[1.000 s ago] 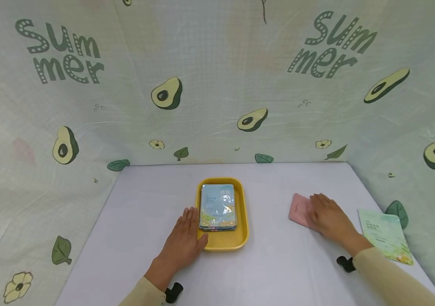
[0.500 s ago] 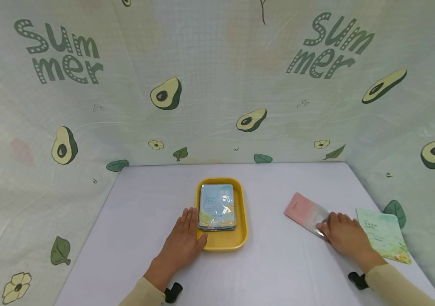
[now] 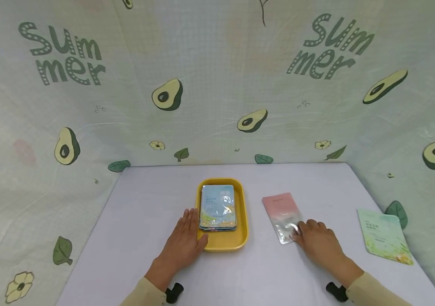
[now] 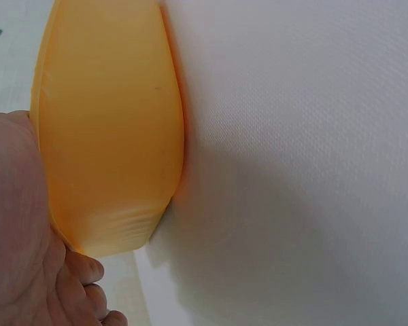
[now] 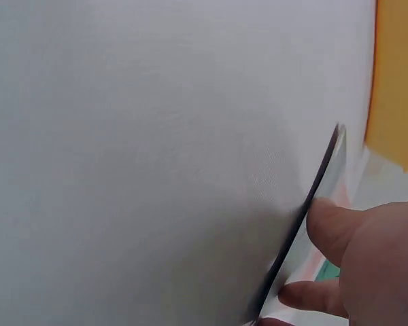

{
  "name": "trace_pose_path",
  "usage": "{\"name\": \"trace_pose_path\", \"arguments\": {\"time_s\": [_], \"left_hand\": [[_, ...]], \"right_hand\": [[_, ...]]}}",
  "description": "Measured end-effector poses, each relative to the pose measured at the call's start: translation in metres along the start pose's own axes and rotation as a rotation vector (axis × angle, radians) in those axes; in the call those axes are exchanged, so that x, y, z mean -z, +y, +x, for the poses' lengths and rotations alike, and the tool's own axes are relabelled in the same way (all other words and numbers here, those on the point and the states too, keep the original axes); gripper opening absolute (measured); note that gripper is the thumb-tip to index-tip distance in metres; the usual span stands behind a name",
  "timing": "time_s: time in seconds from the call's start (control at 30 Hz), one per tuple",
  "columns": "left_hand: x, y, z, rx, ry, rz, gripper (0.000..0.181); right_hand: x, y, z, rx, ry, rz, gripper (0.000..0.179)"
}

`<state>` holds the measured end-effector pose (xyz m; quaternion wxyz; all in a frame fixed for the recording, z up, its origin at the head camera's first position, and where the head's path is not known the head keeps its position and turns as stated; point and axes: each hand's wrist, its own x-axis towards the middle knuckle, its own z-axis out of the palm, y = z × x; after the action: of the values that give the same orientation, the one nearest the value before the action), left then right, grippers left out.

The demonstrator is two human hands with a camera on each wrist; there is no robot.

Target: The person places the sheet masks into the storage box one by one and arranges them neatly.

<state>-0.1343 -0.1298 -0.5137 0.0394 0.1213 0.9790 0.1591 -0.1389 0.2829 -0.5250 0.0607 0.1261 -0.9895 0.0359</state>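
Note:
A pink and silver sheet mask packet (image 3: 280, 210) is right of the yellow tray (image 3: 224, 242) in the head view. My right hand (image 3: 321, 245) pinches its right edge; in the right wrist view the thumb (image 5: 330, 221) lies against the packet's face (image 5: 300, 252). Fingers on its underside are partly hidden. My left hand (image 3: 181, 243) rests on the tray's left rim with its fingers straight and side by side. The left wrist view shows the palm (image 4: 10, 204) against the tray's wall (image 4: 112, 129). Inside the tray lies a stack of blue sheet mask packets (image 3: 218, 206).
A light green sheet mask packet (image 3: 385, 236) lies flat near the right edge of the white table (image 3: 156, 187). Behind the table and at its sides hangs a cloth (image 3: 210, 76) printed with avocados and leaves.
My right hand has swung the pink packet from the right side toward the tray, turning it and shifting its grip to the silver end's edge. The left hand and tray have stayed put.

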Motion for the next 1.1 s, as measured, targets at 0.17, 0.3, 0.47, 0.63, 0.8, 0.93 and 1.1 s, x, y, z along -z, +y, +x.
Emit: {"name": "trace_pose_path", "arguments": {"time_s": [0.17,0.3,0.47,0.63,0.8,0.93,1.1], "left_hand": [[0.0,0.0,-0.001,0.001,-0.007,-0.006,0.081],[0.001,0.0,-0.002,0.002,-0.006,-0.008,0.081],[0.0,0.0,-0.001,-0.004,0.004,-0.01,0.081],[-0.001,-0.001,0.0,-0.002,0.005,-0.006,0.081],[0.001,-0.001,-0.001,-0.002,0.01,-0.009,0.081],[0.0,0.0,-0.001,-0.001,0.011,-0.015,0.081],[-0.001,-0.001,-0.001,0.007,0.003,-0.019,0.081]], "right_hand": [[-0.007,-0.017,0.011,0.02,0.041,0.025,0.042],[-0.011,-0.03,0.025,0.039,0.051,0.024,0.041],[-0.015,-0.044,0.042,0.041,0.036,0.013,0.044],[-0.012,-0.045,0.065,0.064,0.035,0.017,0.047],[-0.014,-0.031,0.102,0.094,-0.009,0.085,0.075],[-0.018,-0.021,0.126,0.117,-0.083,0.125,0.094],[-0.021,-0.016,0.142,0.132,-0.184,0.148,0.108]]}}
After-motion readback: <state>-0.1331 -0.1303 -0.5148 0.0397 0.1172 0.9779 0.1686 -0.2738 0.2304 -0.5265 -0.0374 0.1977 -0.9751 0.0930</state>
